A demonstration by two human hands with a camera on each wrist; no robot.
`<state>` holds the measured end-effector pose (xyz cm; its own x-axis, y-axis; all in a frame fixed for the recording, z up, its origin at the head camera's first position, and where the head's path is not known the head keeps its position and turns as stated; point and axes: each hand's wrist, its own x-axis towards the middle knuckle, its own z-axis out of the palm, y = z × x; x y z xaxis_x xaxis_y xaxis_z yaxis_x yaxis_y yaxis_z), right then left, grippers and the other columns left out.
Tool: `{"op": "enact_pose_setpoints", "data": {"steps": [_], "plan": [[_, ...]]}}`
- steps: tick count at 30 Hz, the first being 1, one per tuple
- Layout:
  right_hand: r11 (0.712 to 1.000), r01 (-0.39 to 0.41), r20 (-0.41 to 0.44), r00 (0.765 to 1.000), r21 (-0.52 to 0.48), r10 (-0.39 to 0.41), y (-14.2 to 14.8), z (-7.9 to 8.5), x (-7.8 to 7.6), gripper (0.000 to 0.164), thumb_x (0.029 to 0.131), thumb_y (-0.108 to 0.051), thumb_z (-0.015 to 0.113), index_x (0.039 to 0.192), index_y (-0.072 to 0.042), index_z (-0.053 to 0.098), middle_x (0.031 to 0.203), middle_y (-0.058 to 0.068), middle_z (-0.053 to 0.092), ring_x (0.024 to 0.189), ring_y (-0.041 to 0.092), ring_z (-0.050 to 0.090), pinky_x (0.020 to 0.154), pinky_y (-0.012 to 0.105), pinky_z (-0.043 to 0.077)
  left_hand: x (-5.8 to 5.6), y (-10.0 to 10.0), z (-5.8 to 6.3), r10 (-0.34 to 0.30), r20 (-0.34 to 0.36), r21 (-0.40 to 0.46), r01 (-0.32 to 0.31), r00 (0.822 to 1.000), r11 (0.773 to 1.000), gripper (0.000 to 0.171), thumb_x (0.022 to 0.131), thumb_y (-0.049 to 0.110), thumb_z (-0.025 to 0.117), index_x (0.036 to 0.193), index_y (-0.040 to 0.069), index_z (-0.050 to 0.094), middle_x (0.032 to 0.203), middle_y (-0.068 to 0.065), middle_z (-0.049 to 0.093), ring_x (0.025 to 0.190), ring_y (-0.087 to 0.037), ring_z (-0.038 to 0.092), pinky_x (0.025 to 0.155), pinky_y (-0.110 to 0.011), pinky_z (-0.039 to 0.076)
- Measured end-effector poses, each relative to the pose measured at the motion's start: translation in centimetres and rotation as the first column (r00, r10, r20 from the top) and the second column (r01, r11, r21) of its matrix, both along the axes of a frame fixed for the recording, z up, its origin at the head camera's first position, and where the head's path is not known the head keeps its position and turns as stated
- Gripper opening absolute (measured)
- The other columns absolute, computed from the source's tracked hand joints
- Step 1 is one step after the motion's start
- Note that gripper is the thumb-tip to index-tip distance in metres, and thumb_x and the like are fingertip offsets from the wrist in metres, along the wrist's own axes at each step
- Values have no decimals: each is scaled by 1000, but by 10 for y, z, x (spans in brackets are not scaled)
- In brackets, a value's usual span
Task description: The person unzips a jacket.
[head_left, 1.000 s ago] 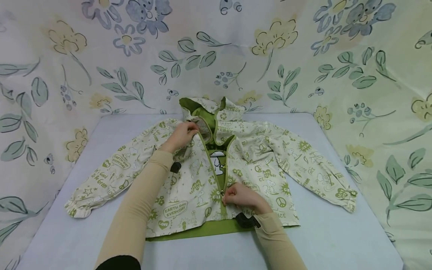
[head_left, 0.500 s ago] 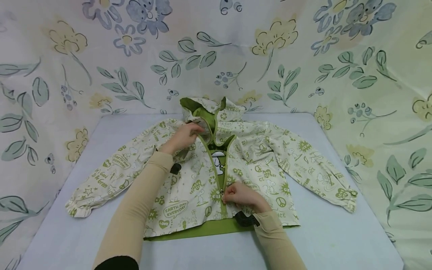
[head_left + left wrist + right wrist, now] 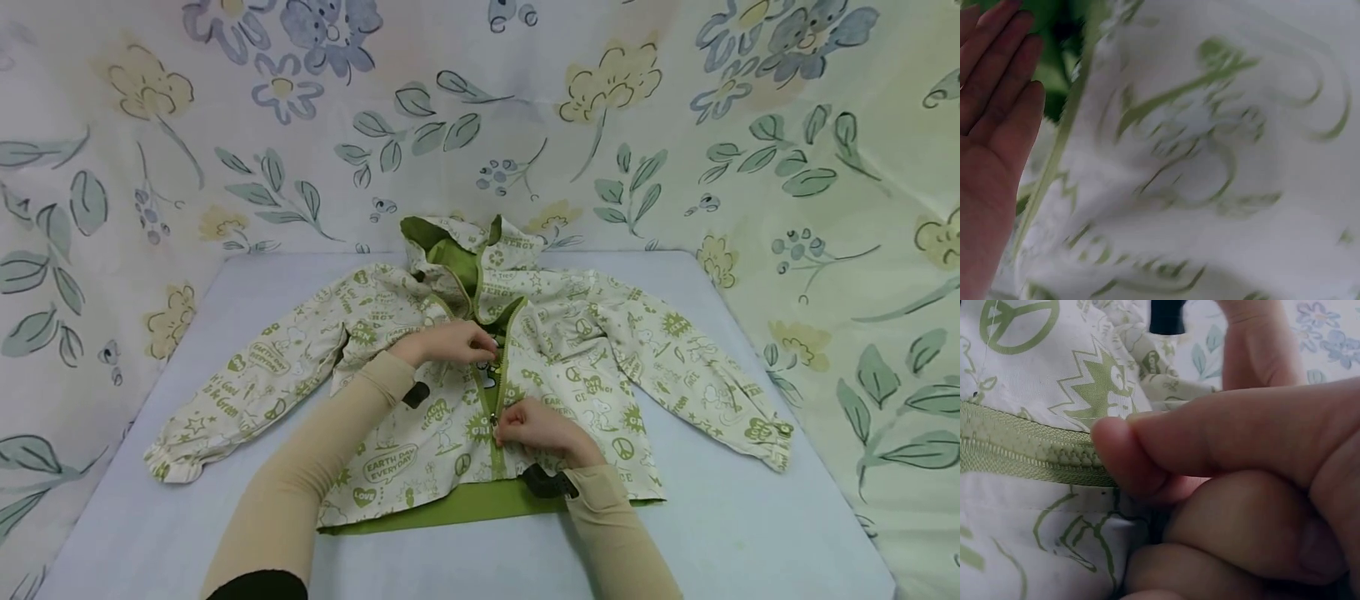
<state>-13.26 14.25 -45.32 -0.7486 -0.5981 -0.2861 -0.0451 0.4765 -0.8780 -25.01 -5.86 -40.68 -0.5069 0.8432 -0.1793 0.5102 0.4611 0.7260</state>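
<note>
A cream hooded jacket [image 3: 442, 417] with green print lies front up on the table, sleeves spread out. Its green zipper [image 3: 498, 462] is joined at the bottom and parts in a V above, where green lining shows. My right hand [image 3: 538, 429] pinches the zipper pull between thumb and curled forefinger; the fingers hide most of it in the right wrist view. Across the upper opening lies my left hand [image 3: 450, 342], at the left front edge. The left wrist view shows its fingers [image 3: 1019, 94] fairly straight, beside the zipper edge, with nothing gripped.
A pale cloth-covered table [image 3: 750, 542] carries the jacket. Behind and at both sides hangs a floral curtain [image 3: 480, 125]. The hood [image 3: 517, 250] stands up at the back, and the sleeves [image 3: 705, 392] reach toward both table sides.
My left hand has left the jacket's left front edge near the collar and moved down and right over the opening. My right hand stays at the zipper pull, which has hardly moved.
</note>
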Motion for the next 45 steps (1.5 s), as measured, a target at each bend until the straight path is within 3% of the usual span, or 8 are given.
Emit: {"op": "enact_pose_setpoints", "data": {"steps": [4, 6, 11, 15, 22, 27, 37, 45], "plan": [[1000, -3, -4, 1000, -26, 3, 0, 3, 0, 23, 91, -10, 54, 77, -1, 70, 59, 11, 58, 39, 6, 34, 41, 21, 33, 6, 4, -9, -39, 25, -15, 39, 999, 999, 28, 100, 16, 45, 102, -2, 67, 75, -12, 57, 51, -12, 33, 54, -26, 32], [999, -2, -11, 1000, -37, 2, 0, 4, 0, 23, 91, -9, 54, 76, 0, 69, 63, 10, 61, 40, 5, 34, 41, 21, 33, 9, 5, -12, -45, 53, -33, 47, 998, 998, 29, 100, 15, 44, 101, -2, 67, 73, -10, 55, 52, -11, 32, 55, -26, 33], [999, 10, -33, 999, -45, -11, 0, 1, -2, 24, 92, -9, 54, 75, 1, 68, 74, 6, 66, 40, 5, 34, 42, 20, 33, 12, 7, -13, -64, 107, -184, 83, 992, 979, 29, 101, 21, 43, 109, 11, 69, 100, 2, 64, 76, -6, 56, 74, -24, 45], [999, 13, -40, 999, -49, -15, 0, -1, -3, 24, 92, -10, 55, 75, 1, 68, 74, 6, 66, 41, 5, 34, 42, 20, 33, 11, 7, -13, -93, 120, -262, 122, 988, 957, 30, 101, 24, 42, 107, 16, 70, 108, 6, 63, 88, -12, 59, 78, -25, 45], [998, 16, -47, 999, -58, -18, 0, -1, -3, 25, 92, -11, 55, 74, 1, 67, 75, 5, 66, 41, 6, 35, 42, 21, 34, 7, 0, -13, -64, 206, -216, 109, 977, 970, 23, 97, 22, 50, 95, 13, 70, 92, 1, 65, 72, -16, 58, 69, -26, 46], [998, 36, -44, 998, -52, -39, 0, -3, -2, 25, 92, -11, 56, 74, 2, 67, 76, 6, 66, 41, 6, 35, 42, 21, 34, 7, -3, -9, -53, 261, -167, 99, 964, 981, 10, 91, 15, 62, 91, 11, 72, 87, 0, 67, 77, -19, 63, 72, -32, 51], [996, 25, -34, 999, -91, -29, -1, -3, 1, 21, 90, -11, 58, 77, 1, 70, 65, 5, 59, 41, 6, 34, 41, 21, 33, 7, -4, -9, -39, 220, -163, 76, 975, 984, 9, 89, 16, 64, 90, 13, 72, 87, 2, 66, 82, -17, 62, 73, -31, 50], [994, 28, 25, 999, -108, -26, -1, -7, 4, 22, 90, -9, 56, 75, 3, 66, 77, 9, 65, 43, 8, 38, 42, 21, 35, 7, -6, -6, -28, 200, -151, 59, 979, 987, 9, 90, 13, 62, 91, 11, 71, 87, 1, 66, 83, -19, 61, 73, -31, 50]]}}
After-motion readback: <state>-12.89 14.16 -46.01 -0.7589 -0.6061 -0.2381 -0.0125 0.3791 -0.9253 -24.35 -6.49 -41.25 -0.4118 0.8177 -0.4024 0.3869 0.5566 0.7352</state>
